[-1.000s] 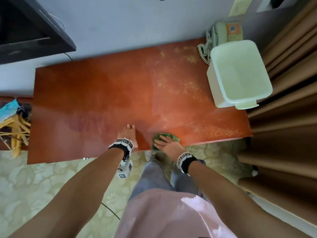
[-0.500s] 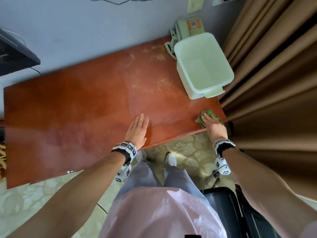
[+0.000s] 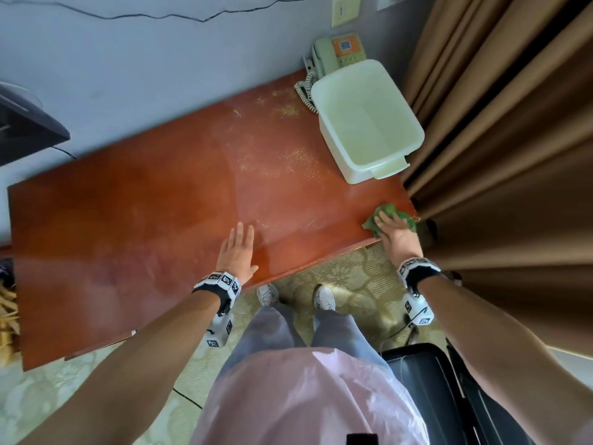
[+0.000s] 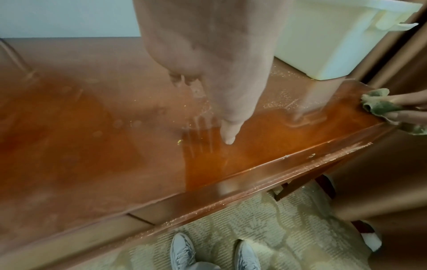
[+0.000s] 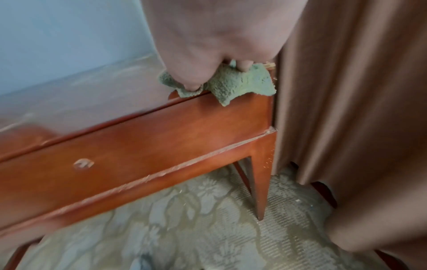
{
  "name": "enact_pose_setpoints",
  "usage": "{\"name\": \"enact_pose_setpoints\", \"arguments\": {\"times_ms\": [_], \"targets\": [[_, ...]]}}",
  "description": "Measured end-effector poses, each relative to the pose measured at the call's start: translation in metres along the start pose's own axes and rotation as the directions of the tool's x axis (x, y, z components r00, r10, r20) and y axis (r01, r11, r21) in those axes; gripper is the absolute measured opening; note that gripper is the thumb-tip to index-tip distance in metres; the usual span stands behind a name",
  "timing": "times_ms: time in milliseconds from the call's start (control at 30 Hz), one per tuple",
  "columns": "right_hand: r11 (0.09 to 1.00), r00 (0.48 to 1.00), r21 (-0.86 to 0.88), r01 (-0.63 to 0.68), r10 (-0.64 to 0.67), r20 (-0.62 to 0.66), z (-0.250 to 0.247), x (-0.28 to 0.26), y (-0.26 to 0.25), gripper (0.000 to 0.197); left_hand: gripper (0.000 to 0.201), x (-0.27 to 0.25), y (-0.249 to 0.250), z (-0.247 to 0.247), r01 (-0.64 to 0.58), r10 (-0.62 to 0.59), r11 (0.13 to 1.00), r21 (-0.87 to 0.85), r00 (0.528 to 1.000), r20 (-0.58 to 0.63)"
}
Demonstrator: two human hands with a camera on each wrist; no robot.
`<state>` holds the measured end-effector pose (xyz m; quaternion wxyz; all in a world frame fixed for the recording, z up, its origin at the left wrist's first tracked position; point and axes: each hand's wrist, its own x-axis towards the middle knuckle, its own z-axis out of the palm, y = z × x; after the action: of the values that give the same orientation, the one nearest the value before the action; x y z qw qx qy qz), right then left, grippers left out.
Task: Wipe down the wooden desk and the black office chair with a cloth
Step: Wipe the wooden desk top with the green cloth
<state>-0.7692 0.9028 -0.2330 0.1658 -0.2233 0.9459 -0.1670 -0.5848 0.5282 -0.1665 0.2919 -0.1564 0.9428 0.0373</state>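
The reddish wooden desk runs across the head view. My right hand grips a bunched green cloth and presses it on the desk's front right corner, right beside the curtain. In the right wrist view its fingers dig into the cloth, which hangs a little over the desk's front edge. My left hand lies flat, palm down, on the desk near the front edge, holding nothing; the thumb touches the wood. The black chair stands behind my right leg.
A pale plastic tub stands at the desk's right end, with a telephone behind it against the wall. Yellowish dust specks cover the wood left of the tub. A brown curtain hangs tight against the desk's right side.
My right hand has slid the cloth along the front edge from the middle to the right corner. My left hand has moved further onto the desk and lies flat.
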Motion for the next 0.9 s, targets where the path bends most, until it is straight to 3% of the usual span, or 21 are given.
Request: {"name": "enact_pose_setpoints", "arguments": {"times_ms": [100,200,433,567,733,900], "targets": [[0.977,0.971,-0.154,0.149,-0.115,0.212,0.015,-0.009,-0.035,0.056,0.123,-0.007,-0.013,0.007,0.103,-0.101,0.993,-0.049,0.994,0.046],[0.933,0.915,-0.172,0.317,-0.252,0.316,0.035,-0.012,-0.063,0.064,0.13,-0.016,-0.025,0.017,0.222,-0.21,0.966,-0.13,0.973,0.097],[0.742,0.682,-0.168,0.649,-0.468,0.562,0.061,-0.008,-0.157,0.078,0.137,-0.045,-0.054,0.049,0.382,-0.343,0.892,-0.24,0.92,0.19],[0.669,0.587,-0.096,0.737,-0.564,0.581,0.076,-0.008,-0.213,0.077,0.135,-0.064,-0.069,0.068,0.436,-0.384,0.855,-0.282,0.896,0.222],[0.52,0.422,-0.036,0.853,-0.648,0.634,0.099,-0.005,-0.276,0.068,0.134,-0.086,-0.085,0.085,0.493,-0.432,0.818,-0.296,0.867,0.249],[0.51,0.405,-0.023,0.86,-0.653,0.64,0.112,0.0,-0.308,0.074,0.133,-0.098,-0.095,0.094,0.504,-0.441,0.806,-0.312,0.861,0.252]]}}
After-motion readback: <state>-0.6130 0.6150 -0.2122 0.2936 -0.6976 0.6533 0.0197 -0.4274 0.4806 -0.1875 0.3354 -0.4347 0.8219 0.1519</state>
